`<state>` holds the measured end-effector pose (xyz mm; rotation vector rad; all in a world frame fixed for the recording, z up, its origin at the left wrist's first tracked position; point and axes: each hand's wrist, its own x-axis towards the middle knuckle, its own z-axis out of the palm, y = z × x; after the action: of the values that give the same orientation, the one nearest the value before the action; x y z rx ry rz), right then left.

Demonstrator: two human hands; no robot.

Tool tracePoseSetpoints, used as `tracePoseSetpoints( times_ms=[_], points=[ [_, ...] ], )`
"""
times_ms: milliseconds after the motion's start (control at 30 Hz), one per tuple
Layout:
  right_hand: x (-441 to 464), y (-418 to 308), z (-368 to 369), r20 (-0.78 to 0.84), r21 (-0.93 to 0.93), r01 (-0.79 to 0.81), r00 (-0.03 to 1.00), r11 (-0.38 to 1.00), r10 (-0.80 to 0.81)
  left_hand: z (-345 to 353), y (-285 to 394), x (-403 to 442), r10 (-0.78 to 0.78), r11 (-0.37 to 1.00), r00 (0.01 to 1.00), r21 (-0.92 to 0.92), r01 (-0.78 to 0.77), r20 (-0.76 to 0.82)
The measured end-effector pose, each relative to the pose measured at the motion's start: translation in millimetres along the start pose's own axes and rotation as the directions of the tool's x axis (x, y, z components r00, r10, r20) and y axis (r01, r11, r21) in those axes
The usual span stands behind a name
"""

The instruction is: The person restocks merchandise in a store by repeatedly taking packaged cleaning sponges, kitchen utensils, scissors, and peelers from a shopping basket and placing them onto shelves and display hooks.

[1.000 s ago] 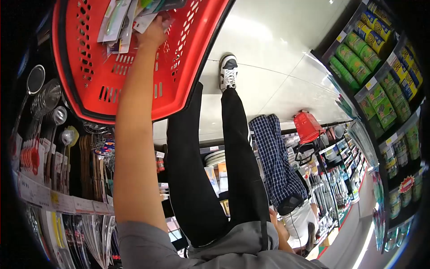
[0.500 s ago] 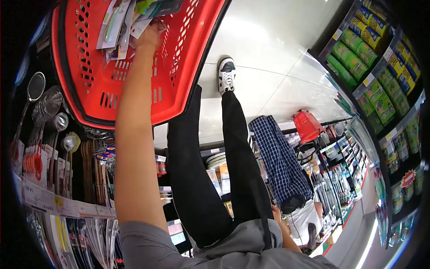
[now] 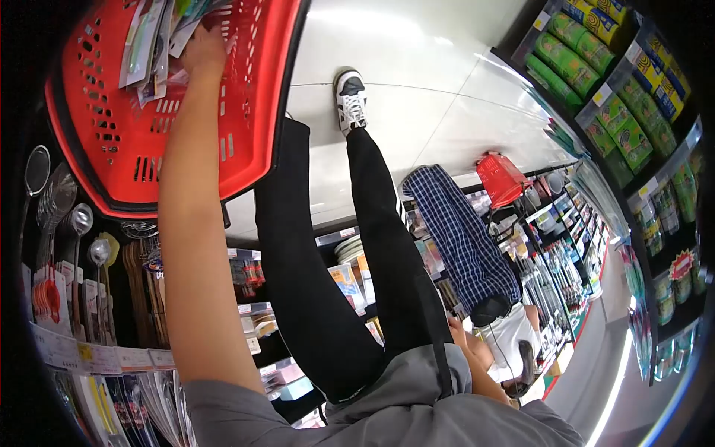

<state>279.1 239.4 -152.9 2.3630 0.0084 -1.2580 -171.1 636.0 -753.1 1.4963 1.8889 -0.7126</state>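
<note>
My left hand [image 3: 204,51] reaches inside a red plastic shopping basket [image 3: 246,141] with a black rim. Its fingers curl at the edge of a packaged item on a white card [image 3: 183,40]; the fingertips are partly hidden. Several other flat packages [image 3: 141,46] lie beside it in the basket, some in clear plastic, and their contents are hard to make out. Down by my right hip, my right hand [image 3: 456,332] shows only in part next to a dark hanging strap [image 3: 433,320], and its fingers are mostly hidden.
Ladles and strainers [image 3: 63,197] hang on the left shelf. Green and yellow packs [image 3: 573,59] fill a right-hand shelf. Another person in plaid shorts [image 3: 465,238] stands near a second red basket [image 3: 500,179]. Pale tiled floor [image 3: 417,67] runs between.
The basket and my left hand have shifted left and slightly up in view, while the surroundings also moved a little. My left hand stays at the packages.
</note>
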Motion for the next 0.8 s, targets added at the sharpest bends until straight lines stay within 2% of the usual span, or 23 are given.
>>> tracePoseSetpoints(
  times_ms=[33, 67, 100, 167, 233, 300, 367, 500, 533, 600, 633, 667, 700, 767, 800],
  points=[
    [2, -1, -1, 0.013, -0.059, 0.011, 1.0, 0.998, -0.01, 3, 4, -8, -0.036, 0.998, 0.998, -0.054, 0.033, -0.054],
    [-1, 0, -4, 0.026, -0.121, 0.019, 1.0, 0.992, -0.016, 15, 3, -8, -0.027, 0.998, 0.999, -0.059, 0.025, -0.045],
    [6, 23, -5, 0.026, -0.002, -0.04, 0.999, 0.999, 0.04, 32, -4, -4, -0.019, 0.996, 0.993, -0.091, 0.009, -0.115],
    [-8, -11, 1, 0.028, -0.014, -0.052, 0.998, 0.999, 0.052, 46, -10, -13, 0.035, 0.993, 0.96, -0.095, -0.064, -0.278],
    [-5, -26, 2, 0.054, -0.058, -0.044, 0.997, 0.997, 0.048, 38, -12, -24, 0.048, 0.995, 0.971, -0.072, -0.066, -0.232],
    [4, -20, -1, 0.072, -0.008, -0.041, 0.997, 0.999, 0.041, 34, -16, -41, 0.059, 0.997, 0.983, -0.045, -0.068, -0.176],
    [15, -1, 0, 0.061, 0.051, 0.002, 0.998, 0.999, -0.005, 34, -25, -61, 0.172, 0.985, 0.942, 0.035, -0.169, -0.288],
    [25, -2, -8, 0.068, 0.179, 0.054, 0.995, 0.982, -0.067, 0, -29, -119, 0.138, 0.989, 0.953, -0.006, -0.145, -0.269],
    [26, -8, -12, 0.077, 0.184, 0.073, 0.993, 0.98, -0.088, -9, -34, -133, 0.136, 0.981, 0.943, -0.092, -0.171, -0.303],
    [25, -27, -15, 0.023, 0.003, 0.15, 0.988, 0.989, -0.15, -27, -43, -159, 0.1, 0.952, 0.929, -0.237, -0.193, -0.357],
    [21, -44, -18, 0.015, 0.002, 0.118, 0.993, 0.993, -0.118, -38, -46, -173, 0.058, 0.936, 0.924, -0.301, -0.182, -0.379],
    [33, -39, -23, 0.077, 0.095, 0.112, 0.99, 0.989, -0.12, -42, -50, -186, 0.001, 0.898, 0.891, -0.392, -0.201, -0.455],
    [48, -32, -25, 0.082, 0.13, 0.197, 0.975, 0.972, -0.208, -56, -51, -201, -0.048, 0.841, 0.848, -0.479, -0.251, -0.528],
    [89, -19, -33, 0.08, 0.169, 0.323, 0.937, 0.931, -0.34, -94, -51, -239, -0.182, 0.811, 0.844, -0.562, -0.161, -0.504],
    [91, -38, -33, 0.078, 0.174, 0.368, 0.92, 0.914, -0.385, -113, -50, -258, -0.236, 0.8, 0.833, -0.587, -0.126, -0.5]
  ],
)
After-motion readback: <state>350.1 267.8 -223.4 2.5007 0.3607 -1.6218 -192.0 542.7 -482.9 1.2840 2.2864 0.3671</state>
